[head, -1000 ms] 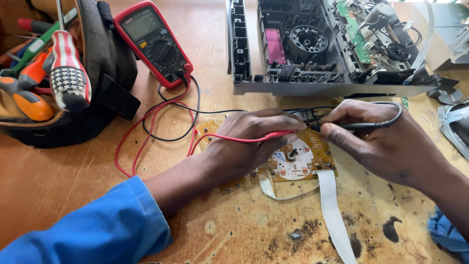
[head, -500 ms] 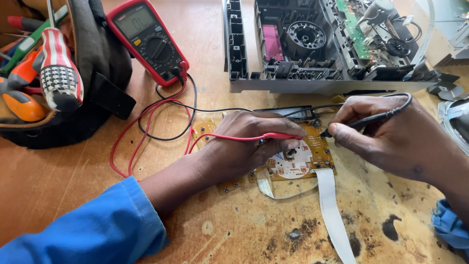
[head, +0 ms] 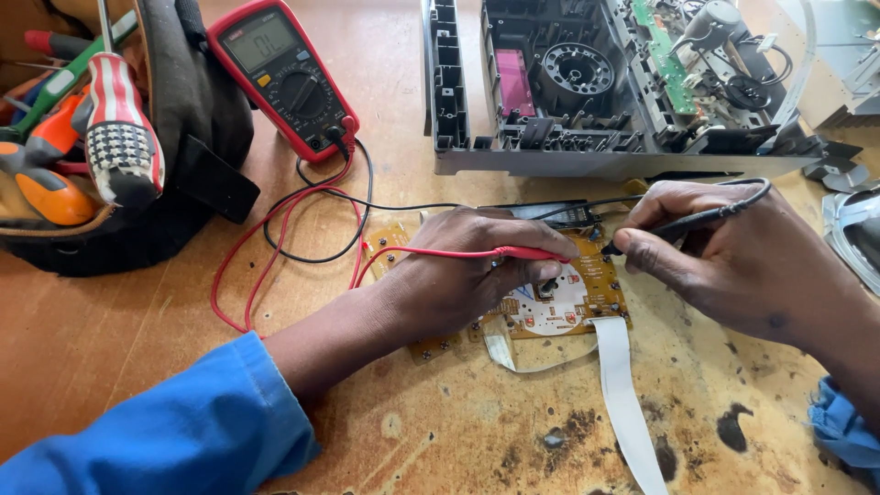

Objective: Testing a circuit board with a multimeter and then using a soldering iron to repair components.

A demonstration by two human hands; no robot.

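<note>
Pinning the yellow circuit board (head: 587, 280) flat with the left hand (head: 467, 275), fingers curled around the red probe (head: 513, 253) and pressing its tip down near the board's middle, apparently so nothing slides while a contact is being touched. Gripping the black probe (head: 697, 218) pen-fashion in the right hand (head: 733, 266), tip angled down onto the board's upper right edge, likely for fine aim. Lying on the scarred wooden bench (head: 477, 431) between both hands, that board, with a white ribbon cable (head: 628, 403) trailing off toward the near edge. Looping back across the wood, red and black leads (head: 275, 234), plugging into the red multimeter (head: 284, 78), propped face-up within easy glance. Sitting beyond the board, an opened grey chassis (head: 605, 92). Resting far left, a black tool bag (head: 174, 119) with screwdriver handles (head: 119, 128) poking out.
</note>
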